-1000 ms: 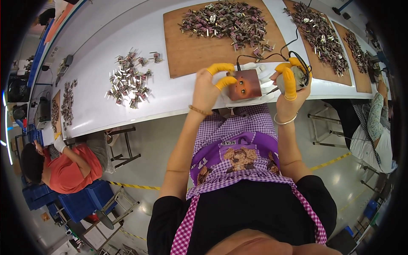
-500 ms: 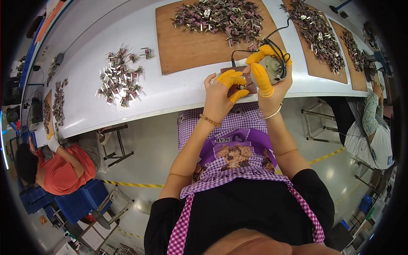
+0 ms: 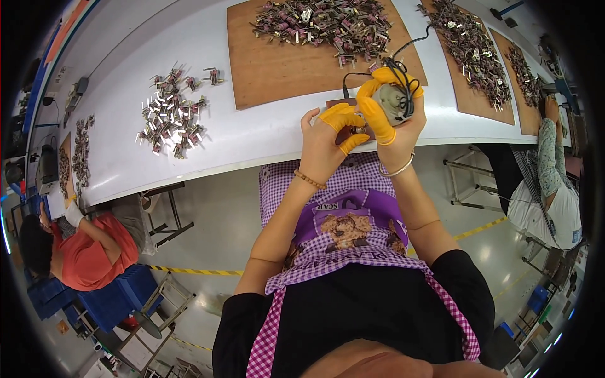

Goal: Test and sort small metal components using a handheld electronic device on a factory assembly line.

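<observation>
My left hand (image 3: 329,135), with yellow finger covers, is closed in a pinch at the table's front edge. Between its fingertips is a small metal part (image 3: 358,130), mostly hidden. A reddish-brown block (image 3: 336,103) lies on the table beneath these fingers. Just to the right, my right hand (image 3: 398,135), also with yellow covers, wraps round a grey rounded device (image 3: 392,103) with a black cord (image 3: 411,43) looped over it. The device is tilted towards the left hand's fingertips; whether it touches the small part I cannot tell.
A brown board (image 3: 271,79) bears a heap of small metal-and-purple parts (image 3: 321,28). A looser pile of such parts (image 3: 170,116) lies to the left. More loaded boards (image 3: 463,101) stand right. Co-workers sit at both sides, one in a red top (image 3: 101,249).
The grey device in my right hand has shifted slightly left, closer to my left fingertips. My left hand keeps its pinch. The co-worker's arm at the right has moved farther up the table.
</observation>
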A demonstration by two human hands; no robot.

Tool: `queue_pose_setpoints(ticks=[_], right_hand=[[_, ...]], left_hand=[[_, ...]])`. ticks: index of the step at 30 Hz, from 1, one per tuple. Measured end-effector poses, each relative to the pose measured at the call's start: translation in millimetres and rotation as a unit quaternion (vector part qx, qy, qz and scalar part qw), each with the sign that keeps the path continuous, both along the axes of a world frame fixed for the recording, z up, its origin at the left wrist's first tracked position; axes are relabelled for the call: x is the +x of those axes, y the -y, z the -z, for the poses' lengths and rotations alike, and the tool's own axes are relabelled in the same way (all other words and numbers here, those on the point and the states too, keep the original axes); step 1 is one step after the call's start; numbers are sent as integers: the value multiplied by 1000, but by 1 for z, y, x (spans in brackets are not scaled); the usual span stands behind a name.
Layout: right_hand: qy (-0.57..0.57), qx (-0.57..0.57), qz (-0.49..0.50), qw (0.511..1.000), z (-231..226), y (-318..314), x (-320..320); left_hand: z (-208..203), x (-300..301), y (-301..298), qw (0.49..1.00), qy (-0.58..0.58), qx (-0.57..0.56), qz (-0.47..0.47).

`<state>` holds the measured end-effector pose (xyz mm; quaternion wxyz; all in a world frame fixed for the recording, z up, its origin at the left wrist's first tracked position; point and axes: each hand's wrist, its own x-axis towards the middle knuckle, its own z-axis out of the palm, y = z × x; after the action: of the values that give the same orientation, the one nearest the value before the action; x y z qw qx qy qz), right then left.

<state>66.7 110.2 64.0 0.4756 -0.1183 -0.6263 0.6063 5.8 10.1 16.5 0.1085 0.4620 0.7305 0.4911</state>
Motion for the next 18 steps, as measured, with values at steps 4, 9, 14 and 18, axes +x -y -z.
queue_pose_setpoints(ticks=[4,9,14,18], right_hand=[[18,87,26,996,0,-1,0],[51,167,45,984,5,2,3],[35,103,40,993,-1,8,2],[-91,-76,-3,993,2,16,6]], left_hand=[[1,0,0,1000,6,4,0],[4,-1,2,1000,9,-22,6],[3,0,4,999,24,21,-7],[0,-4,12,994,75,76,-33]])
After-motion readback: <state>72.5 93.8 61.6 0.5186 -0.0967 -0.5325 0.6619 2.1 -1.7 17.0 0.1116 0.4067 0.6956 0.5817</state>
